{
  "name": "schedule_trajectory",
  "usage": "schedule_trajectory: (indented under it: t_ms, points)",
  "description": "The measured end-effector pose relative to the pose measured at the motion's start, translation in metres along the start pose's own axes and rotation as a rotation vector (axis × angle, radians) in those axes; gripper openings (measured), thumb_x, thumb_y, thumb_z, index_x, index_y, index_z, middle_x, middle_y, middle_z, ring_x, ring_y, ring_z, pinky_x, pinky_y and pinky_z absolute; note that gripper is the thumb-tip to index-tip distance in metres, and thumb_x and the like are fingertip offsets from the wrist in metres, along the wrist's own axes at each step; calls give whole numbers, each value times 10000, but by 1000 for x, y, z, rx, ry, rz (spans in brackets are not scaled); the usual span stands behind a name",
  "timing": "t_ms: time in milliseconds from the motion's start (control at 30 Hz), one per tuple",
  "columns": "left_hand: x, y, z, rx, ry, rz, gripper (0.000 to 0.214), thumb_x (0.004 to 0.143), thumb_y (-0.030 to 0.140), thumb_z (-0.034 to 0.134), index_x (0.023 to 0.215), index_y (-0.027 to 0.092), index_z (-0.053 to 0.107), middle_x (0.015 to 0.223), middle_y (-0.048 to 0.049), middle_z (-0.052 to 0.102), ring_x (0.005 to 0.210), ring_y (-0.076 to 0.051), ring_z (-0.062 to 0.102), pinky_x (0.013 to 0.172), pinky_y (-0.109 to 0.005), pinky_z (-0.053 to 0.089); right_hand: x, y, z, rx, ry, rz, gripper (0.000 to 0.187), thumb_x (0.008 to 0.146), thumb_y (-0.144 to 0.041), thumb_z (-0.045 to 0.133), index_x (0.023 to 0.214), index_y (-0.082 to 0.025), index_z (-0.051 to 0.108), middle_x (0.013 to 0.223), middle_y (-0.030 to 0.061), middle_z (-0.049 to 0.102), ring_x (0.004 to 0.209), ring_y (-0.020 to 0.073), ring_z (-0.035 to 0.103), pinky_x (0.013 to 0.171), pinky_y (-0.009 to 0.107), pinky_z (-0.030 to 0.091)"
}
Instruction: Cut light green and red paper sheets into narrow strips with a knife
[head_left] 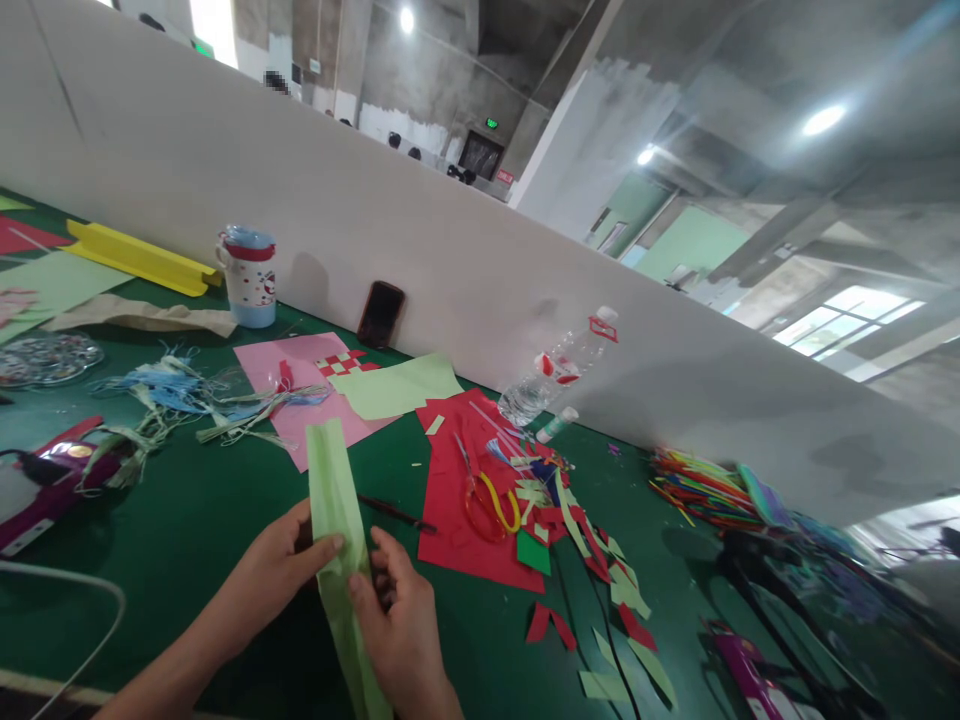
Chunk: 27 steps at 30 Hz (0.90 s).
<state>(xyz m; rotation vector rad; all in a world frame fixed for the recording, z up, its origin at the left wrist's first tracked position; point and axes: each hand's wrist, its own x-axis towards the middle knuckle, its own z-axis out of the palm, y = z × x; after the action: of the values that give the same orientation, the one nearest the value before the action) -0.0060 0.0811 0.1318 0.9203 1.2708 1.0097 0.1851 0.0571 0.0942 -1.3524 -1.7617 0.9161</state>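
Observation:
A long folded strip of light green paper [335, 490] stands tilted between my hands, above the green tabletop. My left hand [289, 550] grips its left edge, thumb lying across the front and the fingers behind. On the right edge, my right hand [397, 610] pinches the strip with its thumb in front and its fingers curled. Just past the strip lies a thin dark stick-like tool [397, 514]. Scissors [487, 500] with red and yellow handles rest on a red paper sheet [446, 545] to the right.
Paper scraps [630, 590] are scattered at right, near a clear bottle [559, 370] and a glue stick [557, 425]. Pink paper [300, 440], a phone [381, 314], a cup [251, 280] and blue tassels [165, 385] lie further back. Purple glue guns [56, 480] flank both sides. A white partition [450, 260] borders the table.

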Motion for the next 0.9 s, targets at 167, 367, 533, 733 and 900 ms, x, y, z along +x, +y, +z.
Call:
schedule_trajectory:
  t_ms: [167,367,533,733,900]
  points:
    - [-4,-4,1,-130,-18,-64,746,632,795,824,1093,218,724,958,-58,816,869,-277,760,821,-426,650,3,-2,5,-257,96,-114,374,977,-207,573,1305,-177,749,967,90,775,789,208,775,720,258,635]
    - [-8,-8,2,-262,79,-128,1074,565,746,917,1434,235,546,1085,-92,843,1038,-298,795,931,-425,646,-3,-17,8,-458,99,-446,365,1014,-219,509,1283,-235,755,993,101,727,875,248,744,758,326,640]
    - [-6,-1,-5,-348,138,-114,953,558,681,949,1317,223,600,1133,-142,848,1030,-329,810,861,-442,666,-9,-22,-1,-49,-21,-103,477,996,-433,652,1405,-190,681,1197,147,771,1001,255,762,843,335,635]
    - [4,-2,-21,-365,287,-10,728,614,651,932,1132,221,653,1162,-141,842,1044,-342,815,757,-412,675,-20,-14,0,303,-263,341,493,972,-617,620,1124,-166,748,794,40,737,531,116,585,486,190,424]
    - [13,-12,-50,-227,455,138,583,744,688,820,1026,213,633,969,-99,833,994,-338,812,752,-415,684,-30,-11,-25,248,-333,411,514,990,-617,582,1151,-153,732,712,-3,661,487,93,499,472,175,372]
